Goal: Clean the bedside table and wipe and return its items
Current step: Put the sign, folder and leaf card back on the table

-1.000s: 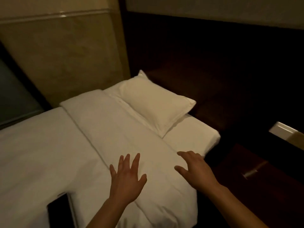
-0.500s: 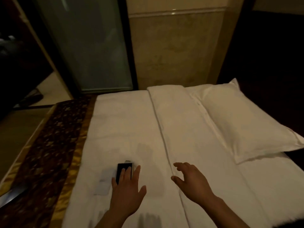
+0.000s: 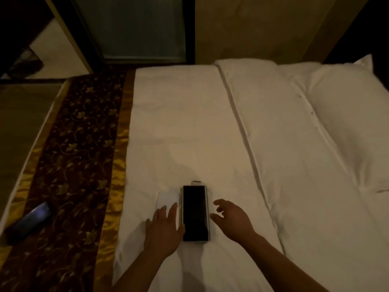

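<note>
A dark oblong lies on the runner, well left of the black box. The box lies on the duvet, with a white card just left of it. The left hand rests flat on the card, fingers straight, thumb against the box. The right hand hovers just right of the box, fingers loosely spread, holding nothing. A pillow lies far right.

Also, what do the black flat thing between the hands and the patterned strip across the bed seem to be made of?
The black flat thing looks hard and smooth, perhaps plastic or glass: straight edges, pale rim. The patterned strip looks like woven fabric with a leaf design; its gold borders shine like satin.
</note>
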Demonstrator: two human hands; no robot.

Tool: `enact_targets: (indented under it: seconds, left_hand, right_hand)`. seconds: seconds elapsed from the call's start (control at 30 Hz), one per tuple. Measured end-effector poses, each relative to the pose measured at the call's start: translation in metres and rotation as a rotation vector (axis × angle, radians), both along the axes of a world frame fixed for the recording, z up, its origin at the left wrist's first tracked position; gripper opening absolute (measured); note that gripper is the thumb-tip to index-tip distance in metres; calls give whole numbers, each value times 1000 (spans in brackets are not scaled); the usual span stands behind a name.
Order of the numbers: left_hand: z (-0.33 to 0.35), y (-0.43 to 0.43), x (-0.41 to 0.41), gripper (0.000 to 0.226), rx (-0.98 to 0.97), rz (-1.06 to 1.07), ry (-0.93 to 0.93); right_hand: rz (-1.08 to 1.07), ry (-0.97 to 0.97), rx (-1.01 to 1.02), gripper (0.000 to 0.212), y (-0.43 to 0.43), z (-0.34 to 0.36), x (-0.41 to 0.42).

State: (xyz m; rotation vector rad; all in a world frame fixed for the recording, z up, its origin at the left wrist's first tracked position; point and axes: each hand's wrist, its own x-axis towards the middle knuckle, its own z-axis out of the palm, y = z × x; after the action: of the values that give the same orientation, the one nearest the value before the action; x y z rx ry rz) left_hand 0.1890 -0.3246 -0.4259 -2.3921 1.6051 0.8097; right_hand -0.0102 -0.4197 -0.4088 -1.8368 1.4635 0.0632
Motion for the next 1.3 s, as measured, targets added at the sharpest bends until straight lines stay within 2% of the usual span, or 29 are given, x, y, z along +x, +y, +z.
enact_targets:
  seconds: [0.1,0.23,0.33,0.43,0.5,0.57,0.63,0.77,0.83,0.93,1.07,1.13,1.2,1.3]
  left_hand:
    - [-39,-8,21,72,42,51,32]
    - [-90,-18,45,71,75,235,125]
    - [-122,-26,60,73,91,280,122]
    - [-143,-35,66,71,76,277,64]
    - [-150,-41,63,78,71,290,30]
    - [-156,-44,63,80,-7,319,70]
    - [-159,-48,65,72,-60,404,149]
    - [-157,-53,68,42,-56,581,377]
    - [-150,-52,64,36,-79,666,499]
    - [-133,-41,55,32,-146,716,555]
    - [-91,-28,33,26,-157,696,594]
    - [-68,-25,21,32,-154,649,586]
    - [-41,-25,6,35,-148,592,614]
    - [-1,-33,-18,26,-126,464,620]
  right_hand:
    - [-93,30,156,55,-6,-49,23]
    - [-238,53,262,72,-12,-114,41]
    - [-289,65,329,68,-13,-154,47]
    - [-339,58,308,62,-8,-179,52]
    - [-378,53,270,64,-4,-189,56]
    - [-424,21,261,68,-1,-194,59]
    - [-454,-16,293,70,-2,-197,60]
    - [-531,-229,474,67,-7,-188,61]
    - [-593,-297,499,62,-7,-173,56]
    - [-714,-358,469,50,-5,-140,35]
    - [-867,-423,414,42,2,-81,-8]
    - [-919,-449,365,40,10,-50,-31]
    - [-955,-476,310,41,21,-19,-51]
    - [-1008,-528,243,46,40,21,-81]
